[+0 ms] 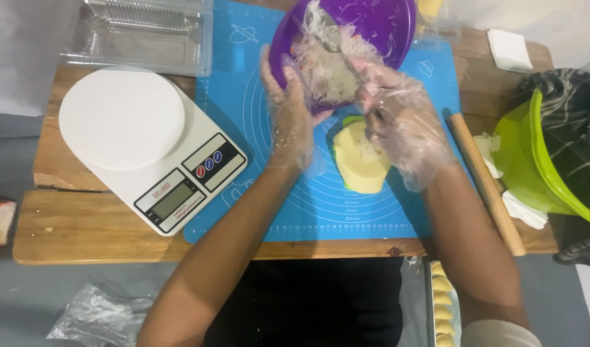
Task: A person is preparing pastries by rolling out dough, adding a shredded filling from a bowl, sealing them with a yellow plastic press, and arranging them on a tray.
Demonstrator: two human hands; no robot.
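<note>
My left hand point(288, 109), in a clear plastic glove, grips the rim of a purple bowl point(378, 22) and tilts it toward me. The bowl holds a white shredded filling point(327, 67). My right hand point(404, 119), also gloved, holds a metal spoon point(336, 45) whose head lies in the filling. Below the bowl, a pale yellow round of dough point(359, 160) rests on a green press on the blue silicone mat point(308, 205), with a little filling on it.
A white kitchen scale point(140, 141) stands at the left on the wooden table point(83, 225). A clear plastic tray point(144, 35) lies behind it. At the right are a wooden rolling pin point(487, 186), a green bowl point(539, 160) and a tray of shaped dumplings point(441, 308).
</note>
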